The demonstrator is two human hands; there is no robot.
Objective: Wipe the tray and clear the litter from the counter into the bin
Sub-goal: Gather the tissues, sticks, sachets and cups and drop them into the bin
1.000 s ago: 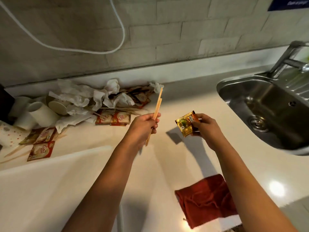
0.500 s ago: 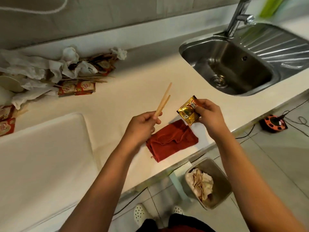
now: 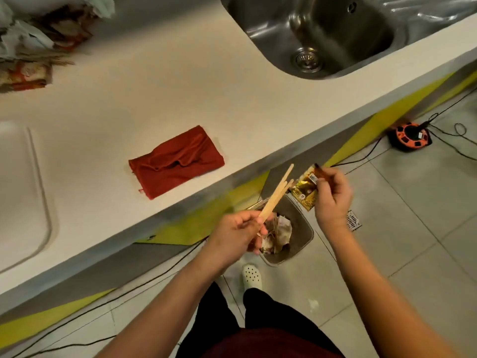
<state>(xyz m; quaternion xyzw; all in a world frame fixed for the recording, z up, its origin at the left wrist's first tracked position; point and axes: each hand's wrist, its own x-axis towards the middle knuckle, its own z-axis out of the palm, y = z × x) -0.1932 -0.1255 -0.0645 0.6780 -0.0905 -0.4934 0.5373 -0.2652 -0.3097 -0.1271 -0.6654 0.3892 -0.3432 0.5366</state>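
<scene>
Floor tiles lie nearest you, with one pale shoe (image 3: 252,276) planted just behind the bin (image 3: 304,236), which stands on the floor tight against the foot of the counter front. Your left hand (image 3: 240,232) hangs over the bin's near-left rim, fingers curled round the lower ends of the wooden stir sticks (image 3: 275,195); their free ends slant up and away toward the counter edge. Your right hand (image 3: 333,195) is beyond the bin's right side, thumb and fingertips pinching the gold sachet (image 3: 304,192) by its top corner, so the packet dangles above the bin's far rim, close beside the stick tips. Paper and sticks already fill the bin. To the right, open tile runs out past a floor drain (image 3: 353,220) to an orange cable reel (image 3: 410,135) and its trailing leads.

Above, the counter (image 3: 180,99) edge cuts diagonally across your view. The red cloth (image 3: 178,161) lies crumpled near that edge, with bare surface around it. The white tray (image 3: 23,192) sits at far left, apart from the cloth. Farther back, the sink (image 3: 335,40) is on the right, and the remaining litter pile (image 3: 33,47) of tissues and sachets is at the back left.
</scene>
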